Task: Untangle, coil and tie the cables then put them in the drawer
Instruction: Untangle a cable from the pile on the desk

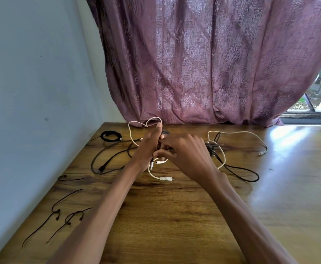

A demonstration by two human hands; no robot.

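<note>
Centrally, on the glossy brown wooden tabletop (174, 216), a tangle of cream braided and black charging cables (237, 168) is shown, spread from the middle toward the far edge below the mauve patterned curtain (203, 63). The left hand (146, 149) is held edge-on, thumb raised, with a cream loop (146, 123) standing above it; whether its fingers are closed round the cable cannot be told. The right hand (184, 151) is curled, its fingertips pinching strands at the knot. One small black coiled cable (111, 136) already lies apart near the pale blue wall (32, 92), and thin black cable ties (60, 216) are laid out at the near left. No drawer is visible. Untangling is judged to be at an early stage. If a strand is pulled hard while a white plug (165, 178) remains threaded through a loop, the knot is likely to be tightened, or a connector strained.
</note>
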